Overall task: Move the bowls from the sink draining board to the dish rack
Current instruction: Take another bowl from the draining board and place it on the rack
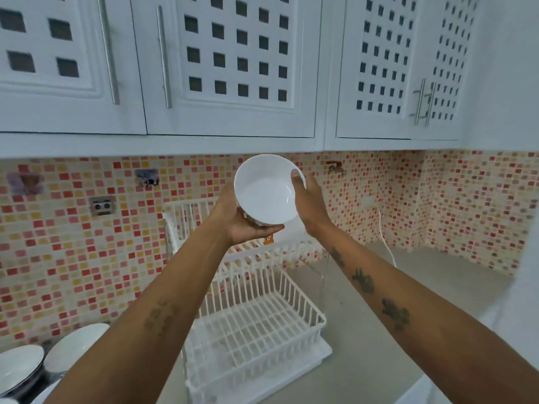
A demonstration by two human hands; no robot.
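Note:
I hold a white bowl (267,191) up in the air with both hands, its inside tilted toward me. My left hand (242,224) cups its underside and left rim. My right hand (309,199) grips the right rim, thumb over the edge. The bowl hangs above the upper tier of a white two-tier dish rack (250,325), whose lower basket shows nothing in it. More white bowls (70,348) lean together at the bottom left, partly cut off by the frame edge and my left forearm.
White wall cabinets (227,68) with metal handles hang close above the bowl. A mosaic tile backsplash (437,199) runs behind the rack. A white cable (386,243) drops down the wall to the grey counter (379,330) right of the rack.

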